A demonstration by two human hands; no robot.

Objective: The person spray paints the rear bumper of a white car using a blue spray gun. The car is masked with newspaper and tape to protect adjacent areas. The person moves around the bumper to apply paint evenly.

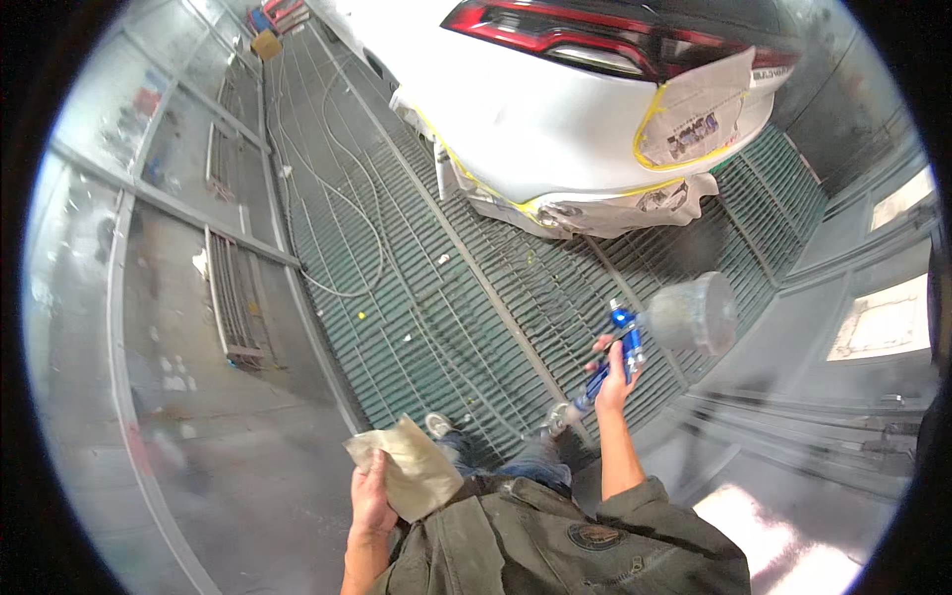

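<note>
And here's the right grip, wrapped firmly around the handle of a metallic-blue spray gun, thumb up along the body, fingers curled on the far side! The gun is held out in front, to the person's right, its nozzle end facing away toward the car. Attached to its right side is a big, cloudy grey paint cup, clear of the floor grating below.

Over to the left grip, held low and near the body: it's closed on a folded beige sheet, thumb lying across the top. Cloth or paper? Cannot tell from here. The two hands are well apart, with the dark olive jacket between them, a round badge on its front, and the jeans and shoes just beyond.

Moving out now, slatted grating runs right across the floor, dotted with small scraps, and a pale hose loops along its left side. Ahead, near the gun but apart from it, the white bumper of a car, a red tail light above! Yellow tape borders printed masking paper at the right, with more masking sheet hanging along the lower edge. Grey wall panels close in on the left, bright windows on the right.
</note>
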